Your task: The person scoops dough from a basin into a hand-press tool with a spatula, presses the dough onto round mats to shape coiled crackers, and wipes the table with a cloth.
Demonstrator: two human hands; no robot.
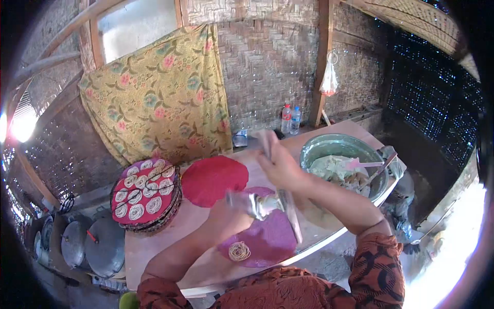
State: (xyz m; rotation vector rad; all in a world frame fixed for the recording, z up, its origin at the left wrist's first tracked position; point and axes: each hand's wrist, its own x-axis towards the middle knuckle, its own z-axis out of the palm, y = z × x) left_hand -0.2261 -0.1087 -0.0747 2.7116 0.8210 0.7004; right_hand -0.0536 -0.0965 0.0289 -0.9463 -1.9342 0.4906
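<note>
My left hand [229, 219] is closed around a short metal cylinder [248, 204], with pale dough [268, 205] showing at its right end. Raised above the table, my right hand [282, 167] is curled round a greyish tool [266, 144], too smeared by motion to name. Beneath the hands lies a round purple sheet [272, 239], carrying one coiled nest of dough strands [239, 251] near its front left edge. A wooden stick [290, 216] rests by the sheet's right side.
A green basin [307, 149] of pale dough with a pink-handled spatula [357, 164] stands right. At left, a stacked round tray [177, 203] holds several dough coils on red cloth. A red round sheet [215, 180] lies between. Two bottles [290, 121] stand behind; lidded pots [105, 247] sit left.
</note>
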